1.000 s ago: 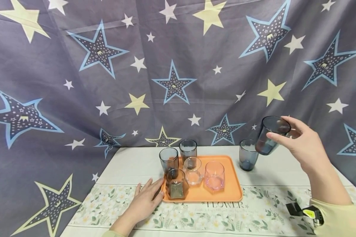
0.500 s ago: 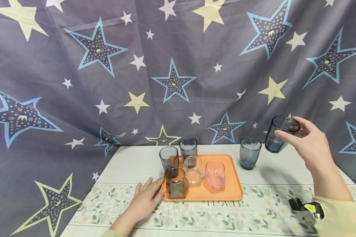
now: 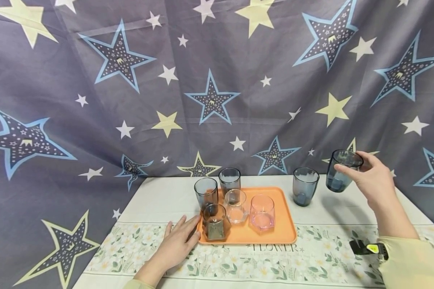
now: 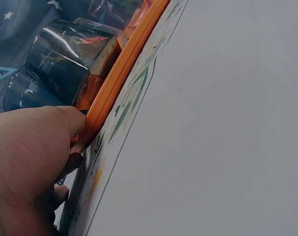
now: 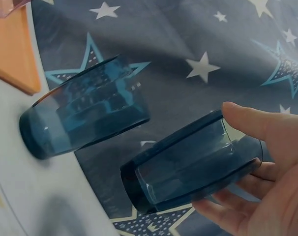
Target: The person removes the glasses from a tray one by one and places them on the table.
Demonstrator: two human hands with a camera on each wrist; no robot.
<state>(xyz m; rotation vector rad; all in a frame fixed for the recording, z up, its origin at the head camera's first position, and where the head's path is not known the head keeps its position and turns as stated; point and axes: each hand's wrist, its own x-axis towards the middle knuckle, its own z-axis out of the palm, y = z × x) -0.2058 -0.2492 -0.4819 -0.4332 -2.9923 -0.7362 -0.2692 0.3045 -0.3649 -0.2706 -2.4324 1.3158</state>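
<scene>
My right hand (image 3: 377, 180) holds a blue-tinted drinking glass (image 3: 342, 172) near its rim, raised over the table and slightly tilted. Thumb and fingers lie on opposite sides of this glass (image 5: 188, 164) in the right wrist view. Just left of it, a matching blue glass (image 3: 305, 188) stands upright on the table. My left hand (image 3: 179, 243) rests at the left edge of an orange tray (image 3: 285, 228), fingers spread and touching it. On the tray are a smoky glass (image 3: 215, 226), a clear glass (image 3: 236, 208) and a pink glass (image 3: 262, 214).
Two more blue-grey glasses, a front one (image 3: 205, 192) and a back one (image 3: 230, 180), stand at the tray's back left. A white floral cloth (image 3: 238, 267) covers the table. A grey star-patterned curtain (image 3: 217, 144) hangs directly behind the table.
My right hand has carried its glass rightward, away from the standing blue glass, and then lowered it a little. The left hand and the tray have stayed in place.
</scene>
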